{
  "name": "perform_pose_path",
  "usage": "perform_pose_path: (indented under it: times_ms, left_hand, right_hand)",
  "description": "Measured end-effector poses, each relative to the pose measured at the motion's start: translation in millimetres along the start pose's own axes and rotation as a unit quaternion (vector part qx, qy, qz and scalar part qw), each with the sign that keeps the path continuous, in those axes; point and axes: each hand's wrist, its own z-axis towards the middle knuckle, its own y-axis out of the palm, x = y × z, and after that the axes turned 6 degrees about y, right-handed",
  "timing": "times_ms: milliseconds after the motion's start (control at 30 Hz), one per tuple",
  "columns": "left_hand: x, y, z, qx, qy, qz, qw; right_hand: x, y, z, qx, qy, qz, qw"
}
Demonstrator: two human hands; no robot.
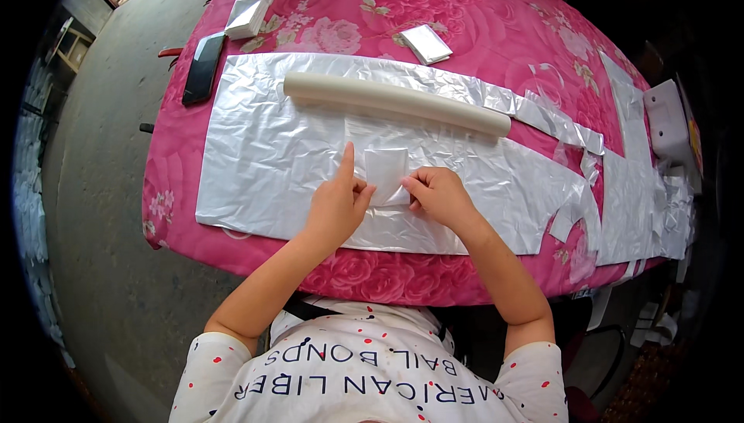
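A small folded square of translucent white plastic film (pixel 386 167) lies between my two hands. My right hand (pixel 438 193) pinches its right edge between thumb and fingers. At its lower left edge, my left hand (pixel 335 202) closes thumb and bent fingers, with the index finger stretched forward. Beneath both hands a large, creased silvery-white plastic sheet (pixel 263 152) spreads over the table. A long off-white cardboard tube (pixel 395 103) lies across this sheet, just beyond my hands.
A pink flowered cloth covers the table (pixel 333 39). A black phone (pixel 204 69) and stacks of folded white squares (pixel 246 18) sit at the left. Another small stack (pixel 425 43) lies beyond the tube. Cut film strips (pixel 558 121) and a white plastic box (pixel 668 119) are at the right.
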Motion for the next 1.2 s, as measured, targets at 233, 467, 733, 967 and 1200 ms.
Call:
perform_pose_path:
  times_ms: [233, 467, 733, 967, 1200]
  left_hand:
    - [6, -4, 5, 0.032, 0.088, 0.124, 0.988]
    - [16, 26, 9, -0.055, 0.236, 0.259, 0.935]
    - [-3, 36, 4, -0.097, 0.184, 0.253, 0.945]
    - [-2, 25, -7, -0.035, 0.195, 0.221, 0.955]
    - [-1, -29, -95, -0.104, -0.069, -0.343, 0.931]
  right_hand:
    - [-5, -6, 13, -0.041, 0.072, 0.019, 0.996]
    - [0, -4, 18, -0.037, 0.067, 0.033, 0.997]
    - [-7, 2, -2, 0.06, -0.015, -0.105, 0.992]
    - [-3, -13, -20, 0.115, -0.105, -0.301, 0.941]
    - [-15, 25, 24, 0.184, -0.425, -0.354, 0.812]
